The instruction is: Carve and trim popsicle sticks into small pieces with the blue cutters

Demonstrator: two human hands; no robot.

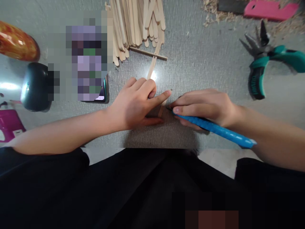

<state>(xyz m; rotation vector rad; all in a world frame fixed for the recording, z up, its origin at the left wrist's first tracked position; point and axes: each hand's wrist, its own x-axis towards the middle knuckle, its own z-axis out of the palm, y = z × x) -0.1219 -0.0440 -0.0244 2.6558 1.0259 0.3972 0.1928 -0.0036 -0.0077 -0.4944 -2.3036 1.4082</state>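
Near the table's front edge, my right hand (pixel 205 105) is closed around a blue pen-like tool (pixel 221 132), its tip low on the left by the fingers. My left hand (pixel 138 103) rests just to its left, index finger stretched out, the other visible fingers curled. Under and beside the left hand, a small piece partly shows; most of it is hidden. A wooden stick (pixel 152 68) runs from the left knuckles up toward a pile of craft sticks (pixel 133 24). Across it lies a thin stick (pixel 143 52).
Pliers with green and black handles (pixel 264 58) lie at the right. A pink-handled tool (pixel 269 9) sits among shavings at the top right. To the left are a phone (pixel 105 92), a dark rounded object (pixel 35 87), an orange object (pixel 17 43) and a magenta item (pixel 10 124).
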